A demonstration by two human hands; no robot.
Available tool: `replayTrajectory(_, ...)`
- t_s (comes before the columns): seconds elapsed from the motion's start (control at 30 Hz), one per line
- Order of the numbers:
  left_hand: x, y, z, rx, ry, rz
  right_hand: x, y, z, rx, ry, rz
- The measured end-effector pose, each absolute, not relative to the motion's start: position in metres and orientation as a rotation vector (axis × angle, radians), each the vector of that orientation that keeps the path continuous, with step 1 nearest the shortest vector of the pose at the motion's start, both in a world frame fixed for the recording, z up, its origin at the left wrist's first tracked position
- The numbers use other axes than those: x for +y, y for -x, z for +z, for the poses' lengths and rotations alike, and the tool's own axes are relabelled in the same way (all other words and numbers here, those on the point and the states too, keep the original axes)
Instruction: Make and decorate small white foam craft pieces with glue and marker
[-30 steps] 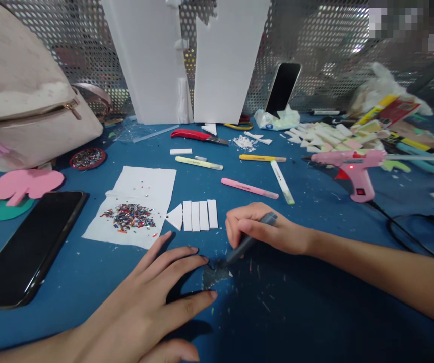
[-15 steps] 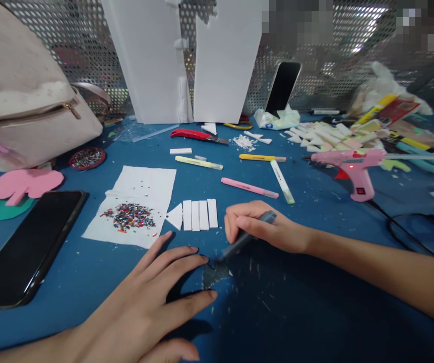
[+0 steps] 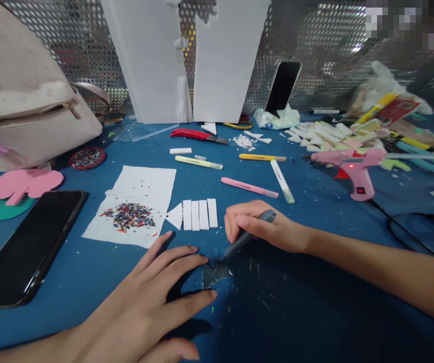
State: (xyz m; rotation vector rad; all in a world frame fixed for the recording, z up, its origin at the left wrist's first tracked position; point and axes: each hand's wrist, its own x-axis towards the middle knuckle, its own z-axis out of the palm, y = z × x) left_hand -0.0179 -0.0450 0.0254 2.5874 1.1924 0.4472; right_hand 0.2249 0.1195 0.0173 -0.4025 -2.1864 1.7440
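My left hand (image 3: pixel 144 302) lies palm down on the blue table, fingers spread, with nothing held. Between thumb and fingers of my right hand (image 3: pixel 258 224) is a dark grey pen (image 3: pixel 241 242), slanting down to the left. Its lower end is blurred, near a dark grey patch (image 3: pixel 215 276) by my left fingertips; whether that is a loose piece or a mark on the table I cannot tell. Just beyond the hands, several white strips (image 3: pixel 199 215) lie side by side, with a white triangle (image 3: pixel 175 217) at their left end.
Colourful beads (image 3: pixel 131 217) lie on white paper (image 3: pixel 156 176), beside a phone (image 3: pixel 27 247). Highlighters, including a pink one (image 3: pixel 249 187), and a red-handled cutter (image 3: pixel 190 134) lie further back. A pink glue gun (image 3: pixel 353 166) with a cord stands right; white boards (image 3: pixel 224 65) stand behind.
The pen's blurred lower end has shifted very slightly right and up. My left hand and the things on the table look the same.
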Motion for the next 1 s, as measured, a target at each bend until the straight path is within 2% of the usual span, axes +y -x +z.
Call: replayTrajectory(1.0,-0.0455,0.0184,0.0248,1.189,-2.594,0.413,0.1189,-0.225,0.0162,-2.198,0.416,1.745)
